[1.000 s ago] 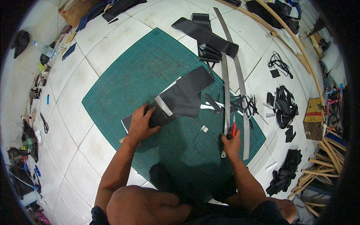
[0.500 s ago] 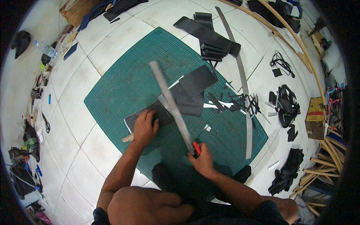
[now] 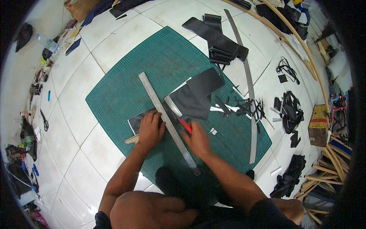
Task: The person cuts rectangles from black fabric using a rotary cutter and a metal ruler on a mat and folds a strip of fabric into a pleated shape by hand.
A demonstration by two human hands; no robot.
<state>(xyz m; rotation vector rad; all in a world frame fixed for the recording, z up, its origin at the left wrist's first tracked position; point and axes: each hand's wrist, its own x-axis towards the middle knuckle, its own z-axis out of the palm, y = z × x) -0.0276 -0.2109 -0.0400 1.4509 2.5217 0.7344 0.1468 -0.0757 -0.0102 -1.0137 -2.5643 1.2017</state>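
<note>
My right hand [image 3: 198,139] is closed round the red handle of a knife [image 3: 185,125]. The knife's broad, pale metal blade points up and left over black sheet material [image 3: 192,102]. A long steel ruler [image 3: 171,131] slants across the sheets and the green cutting mat [image 3: 126,82]. My left hand [image 3: 150,129] lies palm down on the black material left of the ruler, its fingertips against the ruler's edge. Under its wrist side is a tan, flat piece [image 3: 132,139]. White edging shows beneath the black sheets.
Black and white offcut strips [image 3: 244,107] are scattered at the mat's right, beside a second long metal strip [image 3: 248,80]. Folded black material [image 3: 217,38] lies beyond the mat. Scissors [image 3: 45,121] are at the left. A box [image 3: 319,125] and cane poles [image 3: 324,175] stand at the right.
The ruler, raised with the knife in my right hand before, now lies across the sheets by my left fingertips. My right hand has moved up and left with the knife alone.
</note>
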